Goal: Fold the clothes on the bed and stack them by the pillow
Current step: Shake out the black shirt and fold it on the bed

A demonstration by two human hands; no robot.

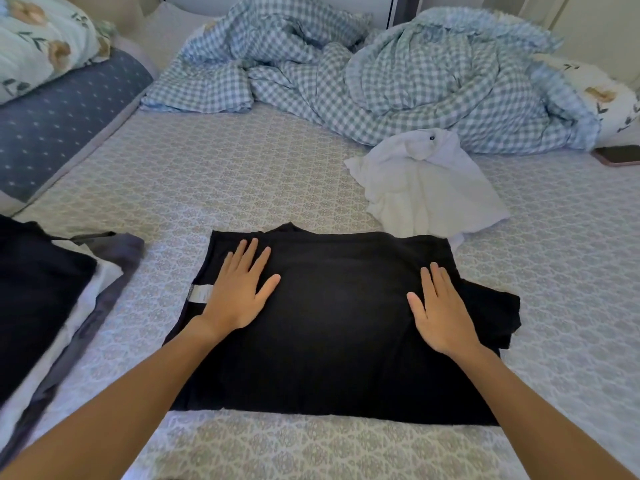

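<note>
Pressing one black shirt [332,327] flat — left hand [239,299], right hand [441,317], both spread — one white garment [426,188] beyond

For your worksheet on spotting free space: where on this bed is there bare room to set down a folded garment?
Free: patterned sheet between blue dotted pillow, checked duvet and black T-shirt. Crowded: right, crumpled white garment, phone.

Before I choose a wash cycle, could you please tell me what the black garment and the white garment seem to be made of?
Black garment: probably soft matte knit, cotton-like; it lies flat and limp without sheen under both hands. White garment: thin light fabric, possibly cotton; it crumples into soft folds and carries a small dark button.
</note>
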